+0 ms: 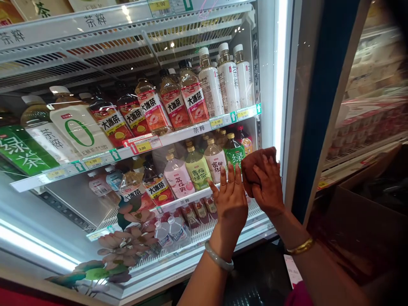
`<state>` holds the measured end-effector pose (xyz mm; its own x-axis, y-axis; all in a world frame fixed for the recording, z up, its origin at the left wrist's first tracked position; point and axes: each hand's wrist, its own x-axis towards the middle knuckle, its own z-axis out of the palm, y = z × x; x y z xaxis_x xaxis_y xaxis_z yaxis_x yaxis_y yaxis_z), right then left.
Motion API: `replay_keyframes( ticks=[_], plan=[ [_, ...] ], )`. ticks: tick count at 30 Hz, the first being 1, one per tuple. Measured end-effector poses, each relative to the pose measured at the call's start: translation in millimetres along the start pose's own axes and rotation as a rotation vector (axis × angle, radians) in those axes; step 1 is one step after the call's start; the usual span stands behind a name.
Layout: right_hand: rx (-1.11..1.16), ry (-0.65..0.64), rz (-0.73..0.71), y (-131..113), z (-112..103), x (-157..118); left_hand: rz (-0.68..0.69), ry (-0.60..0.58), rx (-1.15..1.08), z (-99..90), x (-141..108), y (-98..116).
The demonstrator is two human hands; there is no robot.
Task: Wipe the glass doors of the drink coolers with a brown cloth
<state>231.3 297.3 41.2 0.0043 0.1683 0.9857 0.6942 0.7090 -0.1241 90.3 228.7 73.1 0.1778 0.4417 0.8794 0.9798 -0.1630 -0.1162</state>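
Observation:
Before me is the glass door of a lit drinks cooler. My left hand (230, 195), with a pale bangle on the wrist, has its fingers spread against the glass and holds nothing. Just right of it my right hand (270, 182), wearing a gold bangle, presses a bunched brown cloth (254, 166) on the glass near the door's right side. Through the glass, behind the hands, stand a green-labelled bottle (234, 149) and a peach-coloured one (215, 158).
Shelves with price strips (204, 128) hold several rows of bottles. Flower decorations (123, 246) show at the lower left. A dark blue post (325, 85) rises at right, beside another stocked shelf and a cardboard box (357, 199). A phone (292, 270) is low down.

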Motion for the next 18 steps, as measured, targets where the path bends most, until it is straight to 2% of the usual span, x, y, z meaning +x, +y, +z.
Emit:
replay_keyframes(
  ticks=[4,7,10,14,18],
  plan=[
    [-0.029,0.025,0.130,5.0,-3.5,4.2,0.013,0.006,0.010,-0.8,-3.5,0.3],
    [-0.013,-0.054,0.049,-10.0,-3.6,12.4,0.005,0.037,0.008,0.0,-1.9,1.7],
    [0.003,-0.083,-0.038,-21.9,-1.1,8.3,0.003,0.027,-0.014,-0.2,-5.1,-1.4],
    [-0.006,-0.087,-0.094,-8.6,-3.0,-6.7,-0.017,-0.011,-0.026,-4.4,-12.4,-10.0],
    [-0.053,-0.068,0.090,1.2,-6.4,-2.3,-0.034,-0.007,-0.028,-10.4,-13.7,-16.6]
  ],
)
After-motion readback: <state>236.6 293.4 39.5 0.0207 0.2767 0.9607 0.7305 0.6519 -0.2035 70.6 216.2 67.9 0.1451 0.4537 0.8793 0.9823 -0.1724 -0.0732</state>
